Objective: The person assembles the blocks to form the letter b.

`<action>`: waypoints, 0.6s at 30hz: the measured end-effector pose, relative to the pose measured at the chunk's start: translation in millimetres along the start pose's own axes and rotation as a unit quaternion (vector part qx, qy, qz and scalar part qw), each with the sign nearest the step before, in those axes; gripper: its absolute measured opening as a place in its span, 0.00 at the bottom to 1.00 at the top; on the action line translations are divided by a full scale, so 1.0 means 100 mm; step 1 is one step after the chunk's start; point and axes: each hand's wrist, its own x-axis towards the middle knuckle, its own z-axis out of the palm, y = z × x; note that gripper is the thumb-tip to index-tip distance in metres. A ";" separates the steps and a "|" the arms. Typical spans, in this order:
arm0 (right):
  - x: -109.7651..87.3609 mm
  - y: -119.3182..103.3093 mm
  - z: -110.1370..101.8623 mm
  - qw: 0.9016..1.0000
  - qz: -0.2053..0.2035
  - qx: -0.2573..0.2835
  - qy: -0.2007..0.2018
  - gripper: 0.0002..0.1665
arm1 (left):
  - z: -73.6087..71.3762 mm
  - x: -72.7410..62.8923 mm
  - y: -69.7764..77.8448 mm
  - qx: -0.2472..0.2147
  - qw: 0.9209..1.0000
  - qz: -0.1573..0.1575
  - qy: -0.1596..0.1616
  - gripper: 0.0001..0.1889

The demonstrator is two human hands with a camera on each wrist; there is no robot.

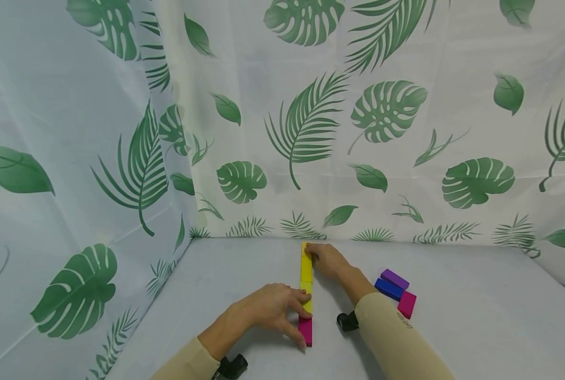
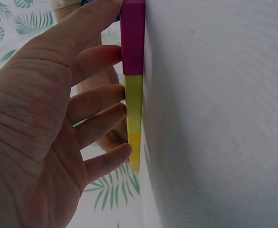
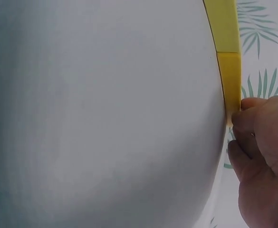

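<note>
A straight row of flat rectangular blocks runs away from me on the table, a magenta block (image 1: 305,332) at the near end, then a pale yellow block (image 1: 306,287) and a deeper yellow block (image 1: 306,269). My left hand (image 1: 275,309) lies along the row's left side. Its spread fingertips rest on the yellow and magenta blocks, and its thumb is at the magenta block's near end. At the row's far end, my right hand (image 1: 329,261) pinches the deeper yellow block with curled fingertips, seen also in the right wrist view.
Right of the row lie a purple block (image 1: 395,278), a blue block (image 1: 389,289) and another magenta block (image 1: 407,304), close together beyond the right sleeve. A leaf-patterned curtain (image 1: 244,137) hangs behind and to the left of the white tabletop (image 1: 477,316).
</note>
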 end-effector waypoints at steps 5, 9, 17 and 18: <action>-0.01 -0.02 0.00 1.000 0.000 -0.013 -0.015 0.23 | 0.01 0.00 0.00 -0.001 1.000 -0.001 0.004 0.33; -0.01 -0.03 0.00 0.999 -0.001 -0.025 -0.022 0.23 | 0.01 0.00 0.00 -0.002 1.000 -0.005 0.002 0.33; 0.02 -0.03 0.00 0.999 0.003 -0.030 -0.029 0.23 | 0.01 0.00 0.00 -0.003 1.000 -0.003 0.002 0.33; 0.02 -0.03 -0.01 0.999 0.001 -0.029 -0.030 0.23 | 0.01 0.00 0.00 -0.005 1.000 -0.003 0.002 0.33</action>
